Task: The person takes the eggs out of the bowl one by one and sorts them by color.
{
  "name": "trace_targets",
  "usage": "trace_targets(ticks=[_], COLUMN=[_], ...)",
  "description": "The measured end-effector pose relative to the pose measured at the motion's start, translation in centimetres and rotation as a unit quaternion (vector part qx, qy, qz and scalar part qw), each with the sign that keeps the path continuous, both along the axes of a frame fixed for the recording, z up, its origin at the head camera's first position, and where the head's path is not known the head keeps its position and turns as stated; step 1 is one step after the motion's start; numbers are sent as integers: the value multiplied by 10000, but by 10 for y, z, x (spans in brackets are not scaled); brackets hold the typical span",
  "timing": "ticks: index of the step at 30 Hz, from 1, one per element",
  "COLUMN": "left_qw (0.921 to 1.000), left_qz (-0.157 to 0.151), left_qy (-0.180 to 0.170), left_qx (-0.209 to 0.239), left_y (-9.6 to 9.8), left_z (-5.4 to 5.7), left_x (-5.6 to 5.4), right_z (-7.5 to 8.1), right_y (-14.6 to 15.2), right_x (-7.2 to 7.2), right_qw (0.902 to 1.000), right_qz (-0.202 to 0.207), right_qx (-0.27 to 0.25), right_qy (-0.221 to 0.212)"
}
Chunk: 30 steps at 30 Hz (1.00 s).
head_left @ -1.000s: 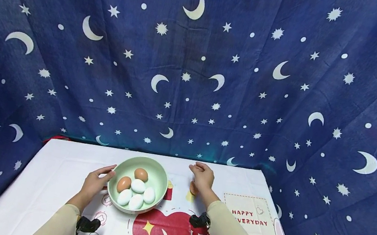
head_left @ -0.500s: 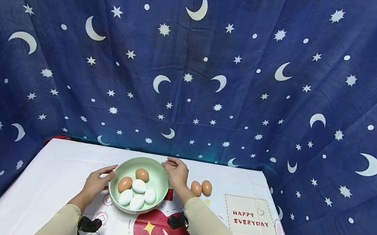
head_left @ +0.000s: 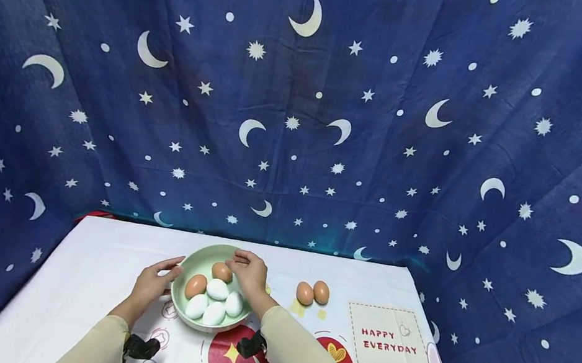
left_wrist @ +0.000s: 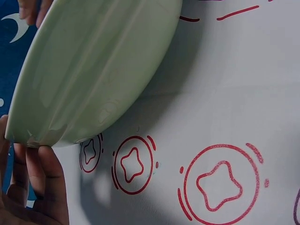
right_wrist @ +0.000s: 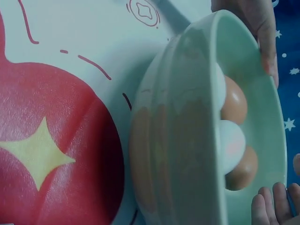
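Note:
A pale green bowl (head_left: pixel 181 314) stands at the table's middle left with two brown eggs and several white eggs (head_left: pixel 218 289) in it. My left hand (head_left: pixel 150 283) grips its left rim, the thumb over the edge and the fingers under the outer wall; the left wrist view shows those fingers (left_wrist: pixel 49 164) against the bowl. Over the right part of the bowl is my right hand (head_left: pixel 250 274), fingers loosely bent and nothing in them. Its fingertips come close to the rear brown egg (head_left: pixel 221 271). In the right wrist view the fingers (right_wrist: pixel 278 199) are apart from the brown egg (right_wrist: pixel 243 169).
Two more brown eggs (head_left: pixel 305 293) lie side by side on the white printed tablecloth (head_left: pixel 278 267), right of the bowl. A dark blue curtain (head_left: pixel 294 163) with moons and stars rises behind the table and along both sides.
My right hand has moved left, from near the two brown eggs on the tablecloth to over the bowl. The left hand keeps its grip, and the bowl stays put.

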<state>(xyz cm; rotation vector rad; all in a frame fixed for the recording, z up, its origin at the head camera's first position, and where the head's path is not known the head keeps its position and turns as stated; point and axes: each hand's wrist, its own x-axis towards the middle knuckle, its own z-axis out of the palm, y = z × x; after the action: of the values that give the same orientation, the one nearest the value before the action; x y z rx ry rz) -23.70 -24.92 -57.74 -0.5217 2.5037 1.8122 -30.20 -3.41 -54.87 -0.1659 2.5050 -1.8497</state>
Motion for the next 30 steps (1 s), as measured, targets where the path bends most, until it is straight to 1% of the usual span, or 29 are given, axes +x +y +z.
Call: trace_targets(ticks=[2, 6, 10, 14, 16, 18, 22, 24, 27, 30], left_qw=[10000, 10000, 9999, 9999, 9999, 9999, 10000, 10000, 9999, 9999], left_qz=[10, 37, 57, 34, 6, -7, 24, 42, 104, 101], left_qy=[3, 19, 13, 23, 18, 14, -1, -9, -52, -42], left_qx=[23, 71, 81, 108, 103, 104, 80, 89, 93, 78], left_y=[1, 1, 0, 0, 0, 0, 0, 0, 1, 1], left_z=[-2, -4, -5, -6, -6, -6, -5, -5, -3, -1], left_x=[0, 0, -1, -2, -2, -2, -2, -2, -2, -3], right_z=[-5, -16, -23, -26, -26, -26, -25, -27, -27, -26], right_y=[-2, -5, -6, -6, -5, -5, -6, -7, -9, -11], right_x=[1, -1, -2, -4, -4, -5, -5, -6, -7, -7], right_qw=[10000, 9998, 9990, 9974, 9961, 9953, 9944, 9935, 9929, 9925], right_qz=[10, 30, 103, 116, 80, 88, 137, 159, 143, 139], right_qx=[32, 181, 444, 705, 862, 956, 1020, 1074, 1137, 1192], right_qy=[-65, -37, -35, 29, 148, 111, -249, -336, -318, -250])
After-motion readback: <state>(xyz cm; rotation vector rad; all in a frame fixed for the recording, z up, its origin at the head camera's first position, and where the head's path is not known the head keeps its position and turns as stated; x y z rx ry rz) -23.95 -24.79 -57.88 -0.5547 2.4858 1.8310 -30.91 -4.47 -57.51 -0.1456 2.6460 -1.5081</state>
